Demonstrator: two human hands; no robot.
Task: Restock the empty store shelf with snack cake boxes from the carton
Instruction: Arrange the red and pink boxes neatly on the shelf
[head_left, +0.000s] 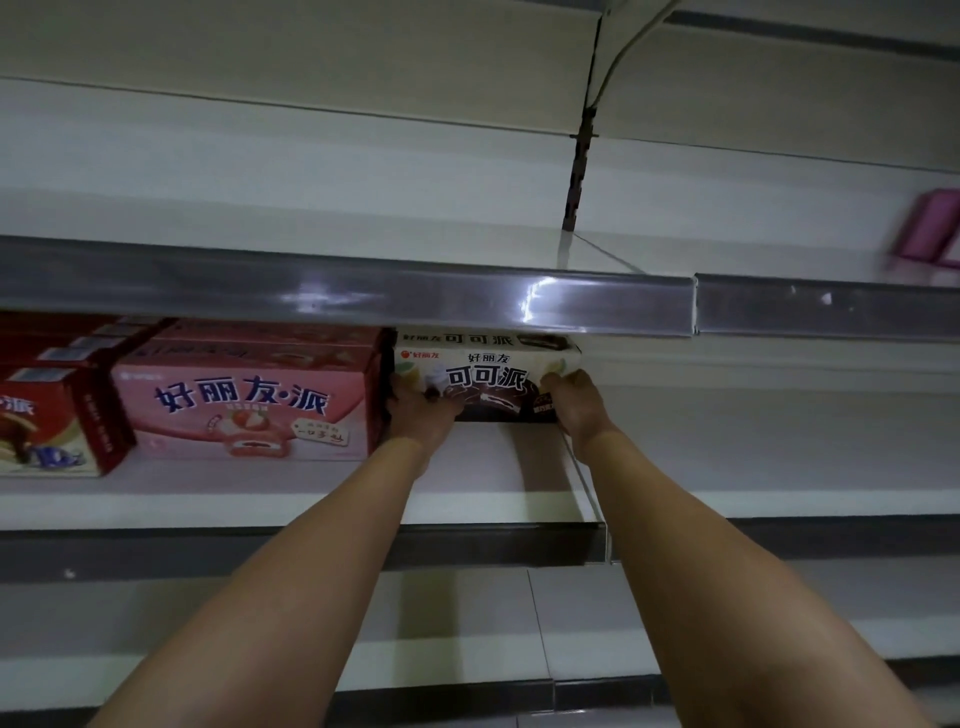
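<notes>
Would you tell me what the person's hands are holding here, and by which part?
Both hands, left and right, grip the white-and-brown cardboard snack cake box at its lower front corners, one at each end.

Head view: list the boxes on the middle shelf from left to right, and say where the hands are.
Red box → pink box → brown and cream box. The left hand holds that last box at its left end, the right hand at its right end.
</notes>
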